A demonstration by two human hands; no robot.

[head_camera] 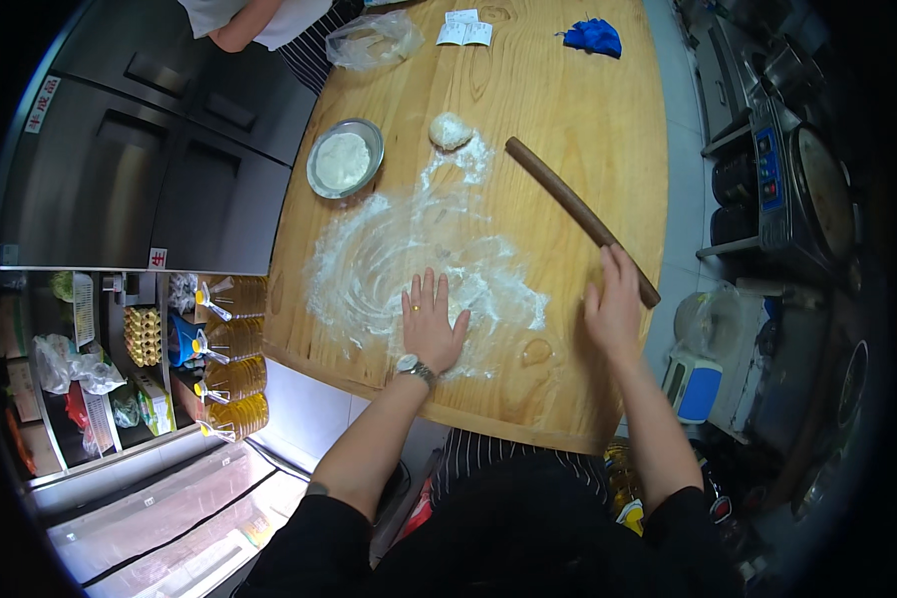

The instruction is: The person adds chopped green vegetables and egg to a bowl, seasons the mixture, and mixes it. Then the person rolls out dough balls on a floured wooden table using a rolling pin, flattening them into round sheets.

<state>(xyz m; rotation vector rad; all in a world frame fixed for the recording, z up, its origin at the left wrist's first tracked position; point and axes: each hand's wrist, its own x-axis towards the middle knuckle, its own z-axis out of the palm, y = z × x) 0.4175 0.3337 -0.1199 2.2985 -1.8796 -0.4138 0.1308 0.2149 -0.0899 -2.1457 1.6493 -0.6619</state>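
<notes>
My left hand (431, 324) lies flat, palm down, on the floured part of the wooden table (598, 97). Its fingers are spread, and a pale patch, perhaps dough, shows beside the thumb; what is under the palm is hidden. A dark wooden rolling pin (568, 202) lies slantwise at the right. The fingertips of my right hand (614, 310) touch it near its lower end, with the thumb apart from it. White flour (366, 254) is smeared around my left hand. Farther up sits a round ball of dough (450, 131), dusted with flour.
A metal bowl of flour (344, 158) stands near the table's left edge. At the far end lie a plastic bag (374, 41), paper slips (464, 31) and a blue cloth (593, 37). Another person's arm (247, 26) is at upper left. Oil jugs (232, 377) stand on the left shelf.
</notes>
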